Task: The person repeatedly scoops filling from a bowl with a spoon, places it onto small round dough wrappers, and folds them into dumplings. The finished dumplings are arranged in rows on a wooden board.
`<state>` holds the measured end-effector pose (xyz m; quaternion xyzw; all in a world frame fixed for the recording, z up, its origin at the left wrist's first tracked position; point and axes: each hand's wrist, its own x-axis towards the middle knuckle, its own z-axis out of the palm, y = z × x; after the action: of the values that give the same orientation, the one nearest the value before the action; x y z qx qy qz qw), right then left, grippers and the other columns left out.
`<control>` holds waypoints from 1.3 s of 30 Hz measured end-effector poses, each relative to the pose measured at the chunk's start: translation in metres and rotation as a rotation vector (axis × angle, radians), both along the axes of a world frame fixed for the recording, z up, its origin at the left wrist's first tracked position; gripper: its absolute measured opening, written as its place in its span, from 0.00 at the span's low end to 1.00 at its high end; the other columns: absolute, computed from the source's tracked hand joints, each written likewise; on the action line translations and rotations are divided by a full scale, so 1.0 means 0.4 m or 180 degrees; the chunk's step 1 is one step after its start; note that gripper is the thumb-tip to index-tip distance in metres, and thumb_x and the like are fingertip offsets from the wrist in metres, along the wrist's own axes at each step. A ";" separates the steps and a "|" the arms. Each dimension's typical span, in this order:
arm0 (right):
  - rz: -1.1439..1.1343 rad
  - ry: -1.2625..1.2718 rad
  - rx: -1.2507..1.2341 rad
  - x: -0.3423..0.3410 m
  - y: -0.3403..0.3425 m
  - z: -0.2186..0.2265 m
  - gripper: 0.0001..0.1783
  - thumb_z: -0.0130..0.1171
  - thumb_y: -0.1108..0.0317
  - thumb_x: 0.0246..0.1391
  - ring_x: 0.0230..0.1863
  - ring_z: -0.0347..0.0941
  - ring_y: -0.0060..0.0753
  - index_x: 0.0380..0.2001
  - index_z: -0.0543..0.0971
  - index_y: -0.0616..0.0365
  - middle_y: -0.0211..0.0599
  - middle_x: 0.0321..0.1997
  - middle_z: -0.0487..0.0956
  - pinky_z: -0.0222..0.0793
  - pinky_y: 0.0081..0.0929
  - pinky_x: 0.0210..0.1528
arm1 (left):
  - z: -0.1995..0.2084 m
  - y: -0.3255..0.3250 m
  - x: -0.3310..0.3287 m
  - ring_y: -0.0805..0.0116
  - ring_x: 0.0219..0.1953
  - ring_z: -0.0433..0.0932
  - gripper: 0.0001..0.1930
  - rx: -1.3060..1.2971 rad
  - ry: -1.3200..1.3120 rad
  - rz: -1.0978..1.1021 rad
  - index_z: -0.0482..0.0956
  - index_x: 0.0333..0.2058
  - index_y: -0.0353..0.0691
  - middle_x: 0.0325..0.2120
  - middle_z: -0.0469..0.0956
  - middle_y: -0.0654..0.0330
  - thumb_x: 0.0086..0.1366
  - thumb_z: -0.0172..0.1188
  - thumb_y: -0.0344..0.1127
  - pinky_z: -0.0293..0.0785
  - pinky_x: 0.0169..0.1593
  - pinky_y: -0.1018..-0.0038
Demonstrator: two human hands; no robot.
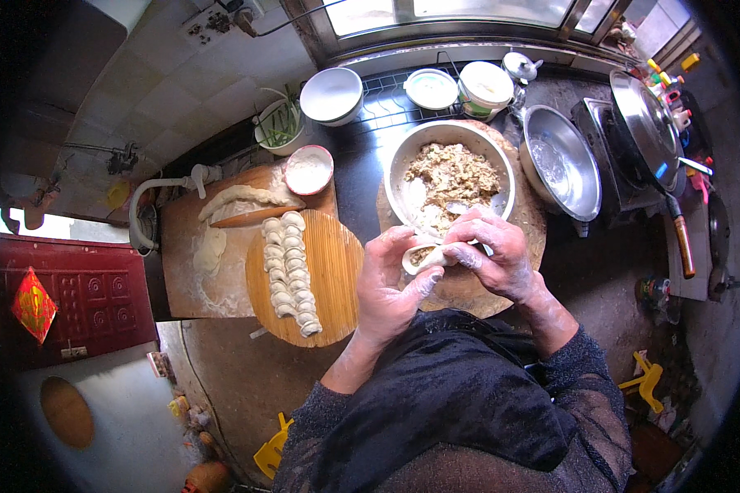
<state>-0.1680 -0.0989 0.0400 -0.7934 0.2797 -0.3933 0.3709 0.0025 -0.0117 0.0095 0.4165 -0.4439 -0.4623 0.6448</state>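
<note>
Floury left hand [390,283] and right hand [493,251] both pinch one dumpling [423,257]; filling bowl [403,160] at twelve o'clock, board [337,271] at nine.

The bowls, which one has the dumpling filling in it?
The big metal bowl right above the hands, heaped with chopped filling. The small red-rimmed bowl holds white flour, and the steel basin to the right has no filling.

Daylight from window [436,12]; fisheye edges dark, perhaps blurred.
</note>
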 end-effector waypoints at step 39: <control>0.0122 0.0097 -0.0946 0.028 0.001 0.001 0.08 0.67 0.69 0.49 0.31 0.71 0.40 0.33 0.80 0.56 0.35 0.29 0.75 0.66 0.35 0.34 | 0.003 -0.004 -0.006 0.70 0.40 0.80 0.36 0.0020 -0.1184 0.0195 0.63 0.60 0.38 0.39 0.79 0.56 0.54 0.69 0.20 0.77 0.44 0.74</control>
<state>-0.1570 -0.0984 0.0404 -0.8506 0.2088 -0.4112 0.2525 0.0003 -0.0132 0.0106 0.5102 -0.5412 -0.3589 0.5640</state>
